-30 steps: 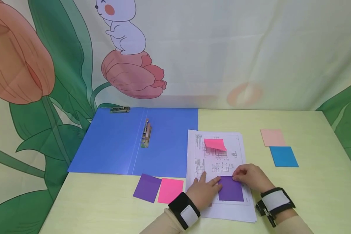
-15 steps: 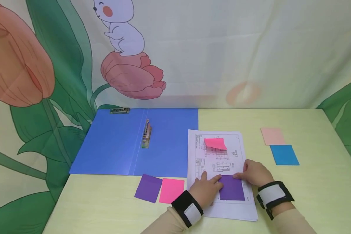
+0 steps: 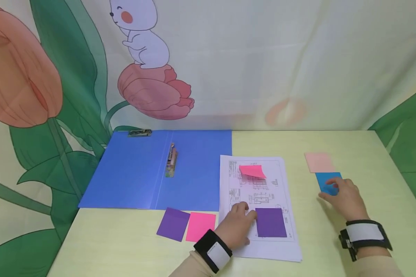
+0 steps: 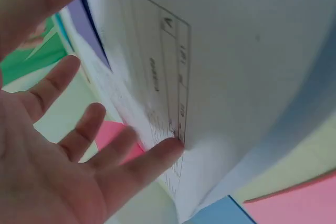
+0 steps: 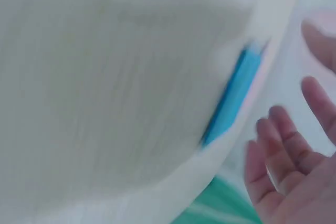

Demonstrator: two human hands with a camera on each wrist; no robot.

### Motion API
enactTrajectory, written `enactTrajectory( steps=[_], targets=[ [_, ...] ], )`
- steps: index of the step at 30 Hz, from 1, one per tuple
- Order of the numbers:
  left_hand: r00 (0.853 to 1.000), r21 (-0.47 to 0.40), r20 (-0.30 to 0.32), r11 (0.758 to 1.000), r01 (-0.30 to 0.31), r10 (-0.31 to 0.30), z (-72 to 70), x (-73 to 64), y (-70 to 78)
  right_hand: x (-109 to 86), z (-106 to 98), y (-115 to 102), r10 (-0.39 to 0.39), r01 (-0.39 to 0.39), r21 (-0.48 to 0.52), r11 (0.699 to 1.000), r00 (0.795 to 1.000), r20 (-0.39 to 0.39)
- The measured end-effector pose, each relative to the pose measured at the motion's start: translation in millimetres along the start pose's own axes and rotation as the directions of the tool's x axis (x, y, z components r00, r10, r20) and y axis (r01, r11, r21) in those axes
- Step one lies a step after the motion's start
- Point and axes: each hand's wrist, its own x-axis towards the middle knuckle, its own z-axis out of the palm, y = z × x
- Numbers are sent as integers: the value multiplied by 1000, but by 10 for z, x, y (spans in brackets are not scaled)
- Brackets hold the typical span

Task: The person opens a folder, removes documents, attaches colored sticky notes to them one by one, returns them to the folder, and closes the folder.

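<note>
My left hand [image 3: 235, 227] rests on a stack of printed drawing sheets [image 3: 277, 250], its fingers spread loosely and the fingertips right at the left edge of a purple sticky note [image 3: 271, 223]. In the left wrist view that hand [image 4: 79, 150] lies over the white paper with nothing gripped. Higher on the sheets a pink sticky note [image 3: 252, 171] sticks up at its lower edge. My right hand [image 3: 346, 198] hovers over a blue sticky note pad [image 3: 326, 177], fingers loosely bent and holding nothing. The right wrist view shows the fingers [image 5: 286, 145] apart from the blue pad [image 5: 233, 98].
A blue folder [image 3: 201, 169] with metal clips lies spread at the back left, partly under the sheets. In front of it are a purple pad [image 3: 173, 224] and a pink pad [image 3: 201, 227]. A pale pink pad [image 3: 319, 162] touches the blue one. A printed curtain [image 3: 228, 69] hangs behind.
My right hand has let go of the purple note's upper right corner and moved right to the blue pad. The left hand has drawn slightly left off the note, which stays on the sheet.
</note>
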Motion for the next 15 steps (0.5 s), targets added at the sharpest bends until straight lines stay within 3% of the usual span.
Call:
enactTrajectory(
  steps=[3, 5, 6, 8, 10, 12, 15],
  targets=[
    [997, -9, -36, 998, 65, -65, -12, -36, -51, 30, -61, 204, 22, -21, -41, 999, 1000, 9],
    [980, -12, -76, 982, 186, -186, -27, -65, -110, 37, -63, 313, 59, -56, -61, 997, 997, 53],
    [962, -14, -92, 966, 257, -257, -34, -81, -151, 35, -59, 356, 79, -75, -70, 995, 994, 69],
    [912, -37, -108, 918, 395, -396, -41, -100, -255, 20, -54, 412, 128, -121, -76, 990, 987, 96],
    [869, -81, -96, 873, 480, -486, -45, -111, -365, 6, -46, 442, 159, -151, -85, 985, 982, 99],
    [858, -156, -48, 852, 500, -512, -52, -126, -456, -8, -42, 445, 182, -173, -89, 981, 978, 98],
    [862, -290, 14, 823, 488, -507, -79, -151, -537, -24, -39, 439, 200, -191, -90, 977, 974, 107]
  ],
)
